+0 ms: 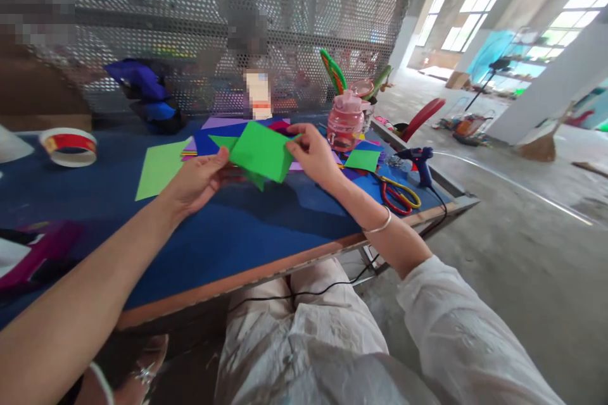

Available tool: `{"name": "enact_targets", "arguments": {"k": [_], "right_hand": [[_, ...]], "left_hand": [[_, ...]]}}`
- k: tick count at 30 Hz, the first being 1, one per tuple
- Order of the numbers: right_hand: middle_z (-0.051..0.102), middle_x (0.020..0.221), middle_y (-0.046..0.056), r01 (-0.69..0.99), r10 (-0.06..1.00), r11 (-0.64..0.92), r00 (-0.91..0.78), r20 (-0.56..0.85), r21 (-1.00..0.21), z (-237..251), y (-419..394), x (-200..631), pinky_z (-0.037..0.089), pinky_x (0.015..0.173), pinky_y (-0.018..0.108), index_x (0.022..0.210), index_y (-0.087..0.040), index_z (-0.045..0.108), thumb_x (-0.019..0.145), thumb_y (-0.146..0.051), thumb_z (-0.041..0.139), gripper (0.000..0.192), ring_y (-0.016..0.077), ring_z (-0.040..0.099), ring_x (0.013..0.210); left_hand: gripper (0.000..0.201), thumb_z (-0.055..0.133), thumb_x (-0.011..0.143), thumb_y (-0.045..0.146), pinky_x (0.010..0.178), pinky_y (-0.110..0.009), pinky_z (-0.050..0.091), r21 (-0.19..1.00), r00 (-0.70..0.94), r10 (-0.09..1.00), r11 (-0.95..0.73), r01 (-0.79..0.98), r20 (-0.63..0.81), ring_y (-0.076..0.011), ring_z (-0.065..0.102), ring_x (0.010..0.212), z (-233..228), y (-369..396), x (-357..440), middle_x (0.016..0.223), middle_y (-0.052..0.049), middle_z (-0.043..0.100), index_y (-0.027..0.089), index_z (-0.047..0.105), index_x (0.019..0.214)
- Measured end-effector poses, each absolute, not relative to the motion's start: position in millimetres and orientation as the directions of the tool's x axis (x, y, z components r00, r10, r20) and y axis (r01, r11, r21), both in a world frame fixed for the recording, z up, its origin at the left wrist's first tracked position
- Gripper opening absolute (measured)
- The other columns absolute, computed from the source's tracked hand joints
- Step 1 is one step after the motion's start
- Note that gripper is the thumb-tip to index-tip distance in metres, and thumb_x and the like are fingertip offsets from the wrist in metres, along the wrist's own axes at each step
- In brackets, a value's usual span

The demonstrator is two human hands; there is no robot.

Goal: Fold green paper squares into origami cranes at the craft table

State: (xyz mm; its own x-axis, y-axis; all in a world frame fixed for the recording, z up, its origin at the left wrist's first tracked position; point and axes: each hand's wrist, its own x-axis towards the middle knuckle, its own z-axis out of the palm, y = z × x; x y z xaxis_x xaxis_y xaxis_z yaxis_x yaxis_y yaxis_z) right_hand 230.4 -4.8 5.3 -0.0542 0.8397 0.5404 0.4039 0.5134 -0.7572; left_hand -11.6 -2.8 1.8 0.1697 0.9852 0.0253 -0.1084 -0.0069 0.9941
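Note:
A folded piece of bright green paper (261, 150) is held up above the blue tabletop between my two hands. My left hand (202, 178) pinches its left side, thumb on top. The fingers of my right hand (311, 150) close on its right corner. Pointed flaps stick out at the paper's left and below it. Behind and under it lie sheets of coloured paper, among them a light green sheet (159, 168) on the left. A smaller green square (362, 160) rests to the right of my right hand.
Right of my right wrist lie pliers with red and yellow handles (401, 196) and a blue glue gun (420, 161) with its cord. A pink bottle (345, 121) stands behind. A tape roll (69, 147) sits at left. A perforated metal screen (190, 25) rises along the back.

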Motion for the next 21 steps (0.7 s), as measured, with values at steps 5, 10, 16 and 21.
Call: {"name": "enact_targets", "arguments": {"k": [5, 10, 16, 21], "right_hand": [[0.065, 0.082, 0.0, 0.624, 0.79, 0.358, 0.194, 0.582, -0.695, 38.3, -35.4, 314.1, 0.048, 0.071, 0.03, 0.118, -0.02, 0.061, 0.091, -0.021, 0.052, 0.03, 0.0144, 0.057, 0.069], [0.073, 0.096, 0.01, 0.825, 0.651, -0.21, 0.518, 0.555, -0.524, 41.0, -61.2, 383.6, 0.05, 0.082, 0.038, 0.111, -0.017, 0.073, 0.09, -0.024, 0.043, 0.037, 0.0244, 0.067, 0.091], [0.076, 0.112, 0.018, 0.865, 0.788, -0.407, 0.495, 0.366, -0.295, 26.8, -57.0, 386.6, 0.052, 0.088, 0.043, 0.114, -0.018, 0.076, 0.093, -0.028, 0.052, 0.034, 0.0339, 0.07, 0.106], [0.075, 0.12, 0.02, 0.902, 0.819, -0.376, 0.43, 0.381, -0.211, 15.5, -97.9, 389.8, 0.052, 0.089, 0.041, 0.12, -0.016, 0.072, 0.098, -0.027, 0.046, 0.035, 0.0319, 0.072, 0.107]], "left_hand": [[0.032, 0.069, 0.095, 0.031, 0.068, -0.026, 0.055, 0.995, 0.108, 0.994, -0.025, -0.101, 0.036, -0.0149, 0.067, 0.068, 4.9, -0.4, -12.4, 0.073, -0.005, 0.076, 0.016, 0.075, 0.067], [0.034, 0.069, 0.096, 0.033, 0.068, -0.026, 0.055, 0.995, 0.104, 0.994, -0.037, -0.097, 0.047, -0.016, 0.068, 0.071, 0.5, -0.5, -11.0, 0.075, -0.006, 0.076, 0.015, 0.075, 0.068], [0.031, 0.073, 0.093, 0.042, 0.076, -0.028, 0.056, 0.992, 0.176, 0.978, -0.094, -0.085, 0.108, -0.02, 0.071, 0.085, -2.0, -9.3, -13.4, 0.085, -0.009, 0.08, 0.015, 0.076, 0.077], [0.022, 0.077, 0.09, 0.033, 0.077, -0.029, 0.054, 0.988, 0.187, 0.971, -0.132, -0.085, 0.146, -0.0176, 0.07, 0.081, -1.6, -11.7, -14.2, 0.082, -0.006, 0.077, 0.014, 0.075, 0.079]]}}
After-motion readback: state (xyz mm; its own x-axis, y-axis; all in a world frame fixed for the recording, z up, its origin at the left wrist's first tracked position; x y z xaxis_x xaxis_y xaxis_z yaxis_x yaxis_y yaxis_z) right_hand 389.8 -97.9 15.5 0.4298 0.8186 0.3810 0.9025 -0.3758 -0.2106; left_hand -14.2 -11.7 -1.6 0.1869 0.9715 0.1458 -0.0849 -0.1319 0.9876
